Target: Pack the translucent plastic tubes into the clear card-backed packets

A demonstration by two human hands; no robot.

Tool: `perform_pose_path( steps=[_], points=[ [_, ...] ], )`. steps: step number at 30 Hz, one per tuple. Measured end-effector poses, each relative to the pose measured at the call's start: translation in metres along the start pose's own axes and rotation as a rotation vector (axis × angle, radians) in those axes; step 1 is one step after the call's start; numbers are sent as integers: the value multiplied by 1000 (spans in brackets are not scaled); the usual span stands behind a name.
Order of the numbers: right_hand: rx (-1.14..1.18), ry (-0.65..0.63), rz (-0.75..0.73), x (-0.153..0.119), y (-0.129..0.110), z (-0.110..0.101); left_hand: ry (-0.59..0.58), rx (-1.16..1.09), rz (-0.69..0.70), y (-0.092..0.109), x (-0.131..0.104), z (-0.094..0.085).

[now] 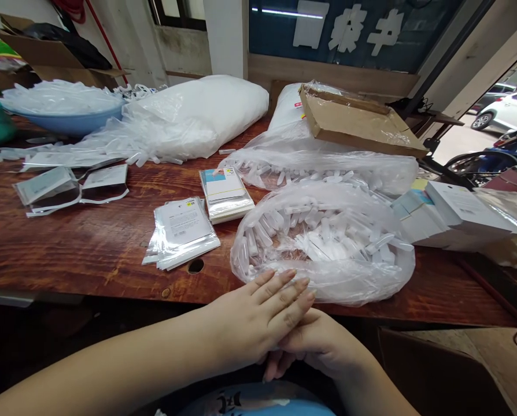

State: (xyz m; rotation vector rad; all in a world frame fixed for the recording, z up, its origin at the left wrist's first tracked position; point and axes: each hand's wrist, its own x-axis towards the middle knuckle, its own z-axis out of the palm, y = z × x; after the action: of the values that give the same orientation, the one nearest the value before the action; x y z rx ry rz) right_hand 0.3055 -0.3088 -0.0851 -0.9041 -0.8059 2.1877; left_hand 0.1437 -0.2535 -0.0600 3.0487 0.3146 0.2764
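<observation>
In the head view, your left hand (252, 318) lies over your right hand (321, 344), its fingers straight and slightly spread; you cannot tell how the partly hidden right fingers are set. The open plastic bag (354, 283) of translucent pieces (328, 245) sits just beyond your left fingertips.

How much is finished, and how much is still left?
Two stacks of flat, shiny silvery packets with white cards look done. The left hand lies over the right hand; nothing shows in them. Many small translucent plastic pieces in the open clear plastic bag seem left.
</observation>
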Motion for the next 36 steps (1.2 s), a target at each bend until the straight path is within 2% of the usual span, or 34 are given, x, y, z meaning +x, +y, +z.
perform_pose_path(
  steps=[3, 5, 6, 7, 8, 9, 12, 14, 16, 18, 21, 23, 25, 28, 31, 33, 36],
  points=[
    [139, -57, -63, 1, -2, -7, -53, -163, -69, -22, 0, -33],
    [167, -58, -108, 0, -7, -15, -24, -262, -182, -53, 11, -56],
    [169, -44, -130, -1, -10, -20, 27, -287, -253, -73, 22, -64],
    [168, -26, -152, -2, -13, -24, 100, -250, -411, -95, 35, -69],
    [171, -9, -177, -3, -15, -28, 149, -159, -643, -119, 51, -69],
    [179, 7, -204, -3, -17, -32, 137, -128, -737, -142, 69, -66],
    [221, 0, -266, -1, -18, -42, 7, -124, -837, -196, 125, -41],
    [251, -32, -256, 2, -15, -48, -62, -112, -880, -216, 157, -21],
    [277, -68, -235, 5, -11, -52, -107, -89, -908, -224, 182, -5],
    [276, -71, -249, 7, -8, -55, -147, -69, -914, -226, 198, 5],
    [241, -46, -297, 4, -7, -58, -191, -52, -889, -225, 208, 5],
    [242, -27, -295, -2, -9, -58, -189, -42, -858, -223, 206, -3],
    [235, 0, -283, -9, -14, -56, -156, -36, -813, -216, 195, -19],
    [161, 83, -286, -18, -23, -50, -51, -47, -687, -190, 161, -56],
    [150, 143, -314, -20, -31, -41, 39, -114, -528, -142, 107, -92],
    [185, 146, -312, -17, -34, -34, 26, -329, -370, -105, 69, -106],
    [213, 41, -230, -10, -32, -24, -166, -682, -284, -58, 27, -102]
  ],
)
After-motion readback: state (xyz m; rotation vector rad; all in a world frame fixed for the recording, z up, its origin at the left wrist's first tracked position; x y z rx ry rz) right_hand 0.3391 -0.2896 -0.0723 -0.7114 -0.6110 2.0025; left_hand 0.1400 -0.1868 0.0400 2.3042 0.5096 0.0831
